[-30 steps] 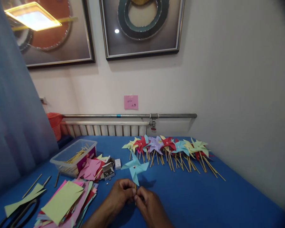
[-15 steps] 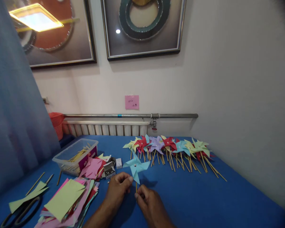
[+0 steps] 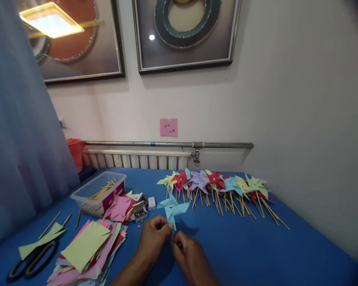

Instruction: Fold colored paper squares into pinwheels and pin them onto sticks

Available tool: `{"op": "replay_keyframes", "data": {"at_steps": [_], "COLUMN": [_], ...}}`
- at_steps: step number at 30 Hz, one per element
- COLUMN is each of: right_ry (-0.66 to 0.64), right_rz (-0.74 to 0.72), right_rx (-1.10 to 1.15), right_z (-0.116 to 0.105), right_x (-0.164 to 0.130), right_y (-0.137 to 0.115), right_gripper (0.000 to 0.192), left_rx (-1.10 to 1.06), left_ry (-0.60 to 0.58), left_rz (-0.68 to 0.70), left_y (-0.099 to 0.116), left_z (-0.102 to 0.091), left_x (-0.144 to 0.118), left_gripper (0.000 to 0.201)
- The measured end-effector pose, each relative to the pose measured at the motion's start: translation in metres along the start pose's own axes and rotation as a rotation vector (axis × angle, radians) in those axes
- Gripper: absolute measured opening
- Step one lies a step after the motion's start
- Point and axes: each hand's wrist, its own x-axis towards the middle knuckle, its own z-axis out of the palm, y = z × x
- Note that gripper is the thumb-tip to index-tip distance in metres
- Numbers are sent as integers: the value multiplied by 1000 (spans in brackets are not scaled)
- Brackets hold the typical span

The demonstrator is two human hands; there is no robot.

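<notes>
A light blue paper pinwheel (image 3: 173,207) on a thin wooden stick stands upright just above the blue table (image 3: 256,254). My left hand (image 3: 153,235) pinches it at the lower blade, near the top of the stick. My right hand (image 3: 187,254) grips the stick from the right, fingers closed. Both hands meet at the stick, which is mostly hidden between them.
A row of several finished pinwheels (image 3: 217,186) lies at the back right. A clear tub of sticks (image 3: 100,192), a small box of pins (image 3: 140,212), a stack of coloured paper squares (image 3: 86,246) and black scissors (image 3: 30,264) lie to the left. A curtain (image 3: 18,139) hangs at left.
My hands and the blue pinwheel stay together at the table's front; the fingers have shifted slightly on the stick. The view has drifted a little, so everything sits slightly further right.
</notes>
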Motion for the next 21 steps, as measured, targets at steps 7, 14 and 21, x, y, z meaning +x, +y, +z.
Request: {"op": "replay_keyframes", "data": {"at_steps": [7, 14, 21], "right_ry": [6, -6, -14], "right_rz": [-27, -20, -32], "right_rx": [1, -1, 22], "right_z": [-1, 0, 2], "right_x": [-3, -2, -2], "right_y": [-4, -1, 1], "right_gripper": [17, 19, 19], "left_rx": [-41, 39, 139], "left_ry": [54, 139, 245], "left_rz": [9, 71, 150], "left_y": [-6, -3, 6], "left_z": [1, -7, -20], "left_x": [2, 4, 6], "left_gripper": [27, 25, 19]}}
